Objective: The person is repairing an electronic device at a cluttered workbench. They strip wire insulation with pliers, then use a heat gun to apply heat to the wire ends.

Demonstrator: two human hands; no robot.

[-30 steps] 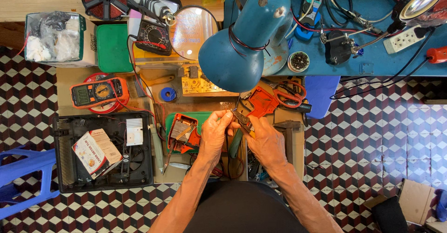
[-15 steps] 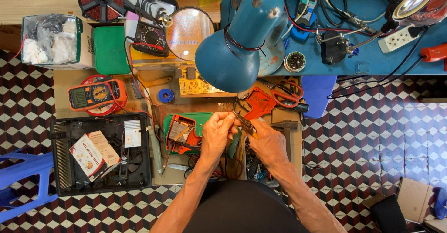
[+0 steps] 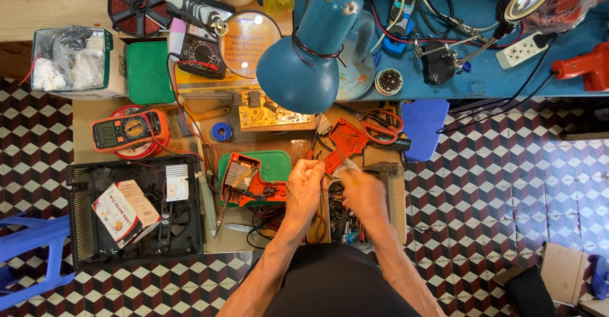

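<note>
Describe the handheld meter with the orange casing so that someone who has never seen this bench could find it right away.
Start at the big blue desk lamp in the middle and go left along the brown board. The orange multimeter lies flat there, just above the open black plastic case. Its orange shell, round dial and small screen set it apart from the black meter farther up.

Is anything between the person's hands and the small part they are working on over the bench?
Nothing visible does. The left hand and right hand meet at a small, blurred part directly, below the blue lamp shade, which hangs clear of them.
</note>
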